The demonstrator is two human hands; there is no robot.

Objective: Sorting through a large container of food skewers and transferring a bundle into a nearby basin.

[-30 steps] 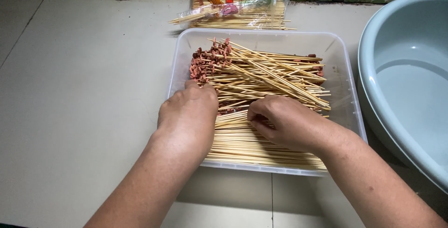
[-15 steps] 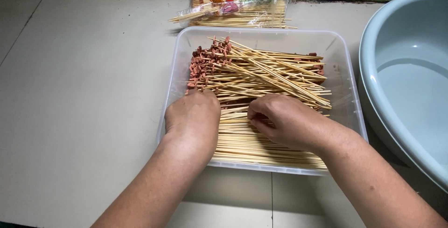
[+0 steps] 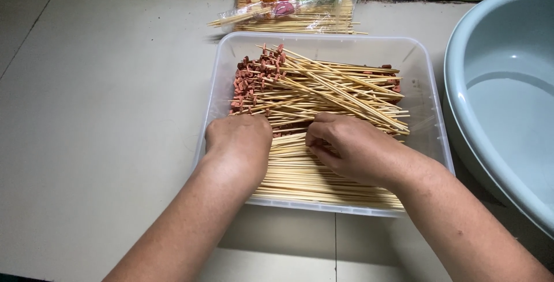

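I see the tub on the tiled surface, skewers lying in it; my left hand and right hand rest on them; a skewer packet lies behind, a basin to the right

Pale wooden skewers, clear glossy plastic tub, seemingly matt tiles
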